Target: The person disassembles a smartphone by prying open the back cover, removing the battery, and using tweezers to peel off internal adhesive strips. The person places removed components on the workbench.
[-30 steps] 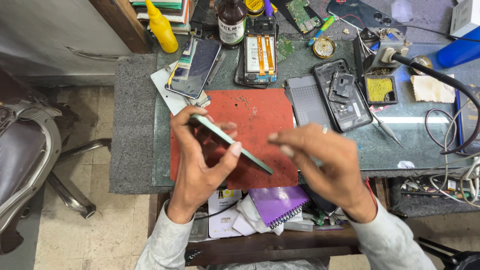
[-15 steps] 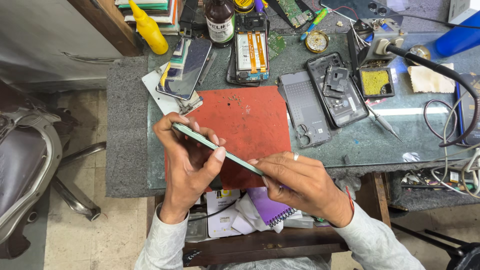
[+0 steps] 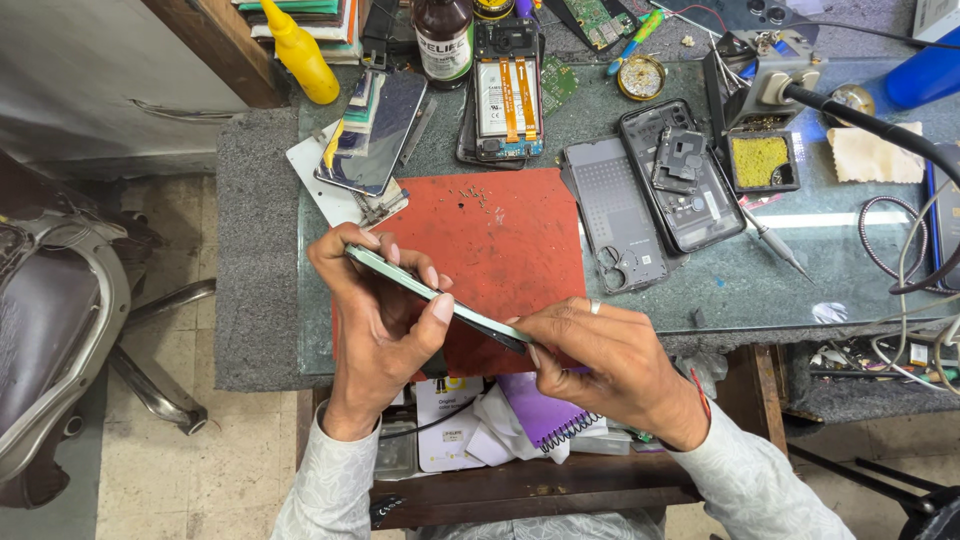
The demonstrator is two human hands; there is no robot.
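Note:
I hold a thin pale-green phone point(image 3: 420, 288) edge-up over the near side of a red work mat point(image 3: 500, 250). My left hand point(image 3: 375, 320) grips its left part, thumb pressed on the upper edge. My right hand point(image 3: 610, 365) pinches the phone's lower right end, with a ring on one finger. Whether a small tool sits between those fingers cannot be made out.
On the green glass bench top point(image 3: 800, 260) lie a grey back cover point(image 3: 615, 215), a black phone frame point(image 3: 680, 175), an opened phone with battery point(image 3: 508, 95), a cracked screen point(image 3: 375, 130), a brown bottle point(image 3: 442, 40), a yellow squeeze bottle point(image 3: 298, 55) and a soldering stand point(image 3: 760, 120). A chair point(image 3: 60, 330) stands left.
Both hands have drawn the phone down toward the bench's near edge. My right hand slid from the phone's upper side to its lower right end.

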